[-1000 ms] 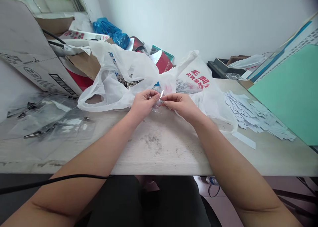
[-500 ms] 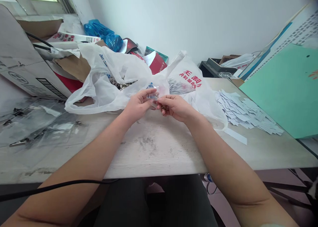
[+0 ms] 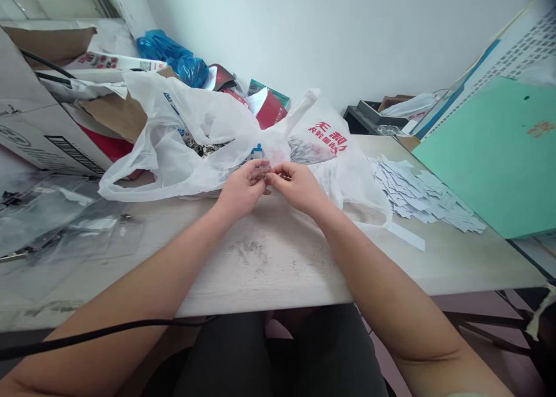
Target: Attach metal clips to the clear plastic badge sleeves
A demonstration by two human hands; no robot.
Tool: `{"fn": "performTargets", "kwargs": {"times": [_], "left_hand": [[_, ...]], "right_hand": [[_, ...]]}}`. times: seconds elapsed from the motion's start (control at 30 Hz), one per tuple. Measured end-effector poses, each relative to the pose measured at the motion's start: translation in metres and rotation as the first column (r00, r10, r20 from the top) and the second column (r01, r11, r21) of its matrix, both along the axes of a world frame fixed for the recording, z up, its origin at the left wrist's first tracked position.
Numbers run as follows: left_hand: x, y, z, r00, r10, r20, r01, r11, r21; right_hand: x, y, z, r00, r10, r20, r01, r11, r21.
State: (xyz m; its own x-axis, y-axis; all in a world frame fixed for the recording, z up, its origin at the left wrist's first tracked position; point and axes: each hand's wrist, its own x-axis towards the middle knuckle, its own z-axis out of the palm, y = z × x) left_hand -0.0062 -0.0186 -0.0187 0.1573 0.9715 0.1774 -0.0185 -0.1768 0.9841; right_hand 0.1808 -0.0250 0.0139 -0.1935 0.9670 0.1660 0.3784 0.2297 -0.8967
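Table [image 3: 278, 269] fills the lower half of frame, pale top, gritty in the middle. Cardboard box [image 3: 35, 136] upper left, green board [image 3: 490, 159] along the right edge. Two white plastic bags [image 3: 182, 148] slump across centre, the right one with red print. Metal clips [image 3: 204, 149] show through the left bag's mouth. Paper slips [image 3: 417, 194] heaped right of centre, clear sleeves [image 3: 65, 229] with clips at far left.

Both hands meet dead centre, just in front of the bags. Left hand [image 3: 241, 188] and right hand [image 3: 295, 188] have fingertips pressed together, pinching a small shiny piece [image 3: 266, 175] between them. It's too small for me to name; metal, going by the glint.

My read is fine fingertip work. I'd rest both wrists on the table and hold the piece low over the bare top, so a drop lands in sight and not in the bag folds. Grip with pads, not nails, and turn one hand while the other just holds
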Motion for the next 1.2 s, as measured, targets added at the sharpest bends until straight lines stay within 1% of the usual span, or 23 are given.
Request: {"fn": "performTargets", "kwargs": {"times": [0.17,0.23,0.37,0.5,0.57,0.67,0.77,0.83,0.9,1.0,1.07,1.2], "left_hand": [[0.003,-0.001,0.000,0.999,0.023,0.042,-0.022,1.000,-0.015],[0.003,-0.001,-0.001,0.999,0.021,0.050,-0.020,1.000,-0.018],[0.003,-0.002,-0.002,0.999,0.021,0.040,-0.021,1.000,0.000],[0.005,-0.006,-0.003,0.999,0.039,-0.029,-0.038,0.999,0.038],[0.006,-0.007,-0.002,0.999,0.023,-0.027,-0.022,0.998,0.053],[0.006,-0.008,0.000,0.995,-0.046,0.091,0.046,0.999,0.008],[0.003,-0.007,0.004,0.954,-0.106,0.281,0.132,0.988,-0.077],[-0.001,-0.005,0.006,0.925,-0.136,0.355,0.181,0.979,-0.097],[-0.006,-0.002,0.007,0.913,-0.172,0.369,0.223,0.970,-0.098],[-0.013,0.002,0.008,0.913,-0.218,0.344,0.267,0.958,-0.102],[-0.017,0.004,0.010,0.909,-0.237,0.343,0.290,0.950,-0.115],[-0.023,0.004,0.017,0.876,-0.270,0.401,0.352,0.924,-0.148]], "right_hand": [[-0.005,0.001,-0.003,0.992,-0.125,0.032,0.125,0.992,-0.001],[-0.006,0.000,-0.002,0.989,-0.144,0.040,0.144,0.990,0.006],[-0.006,-0.004,-0.002,0.983,-0.170,0.073,0.164,0.983,0.078],[-0.009,-0.007,-0.006,0.986,-0.148,0.073,0.139,0.983,0.120],[-0.011,-0.008,-0.008,0.989,-0.135,0.056,0.127,0.984,0.122],[-0.012,-0.005,-0.012,0.996,-0.093,-0.004,0.093,0.987,0.128],[-0.011,-0.002,-0.015,0.995,-0.052,-0.085,0.062,0.992,0.112],[-0.010,-0.001,-0.014,0.990,-0.034,-0.135,0.044,0.996,0.072],[-0.010,-0.001,-0.013,0.984,-0.010,-0.176,0.014,1.000,0.019],[-0.008,-0.003,-0.009,0.977,0.030,-0.209,-0.039,0.998,-0.042],[-0.007,-0.004,-0.006,0.973,0.057,-0.226,-0.072,0.996,-0.060],[-0.004,-0.006,0.000,0.957,0.111,-0.267,-0.133,0.989,-0.067]]}}
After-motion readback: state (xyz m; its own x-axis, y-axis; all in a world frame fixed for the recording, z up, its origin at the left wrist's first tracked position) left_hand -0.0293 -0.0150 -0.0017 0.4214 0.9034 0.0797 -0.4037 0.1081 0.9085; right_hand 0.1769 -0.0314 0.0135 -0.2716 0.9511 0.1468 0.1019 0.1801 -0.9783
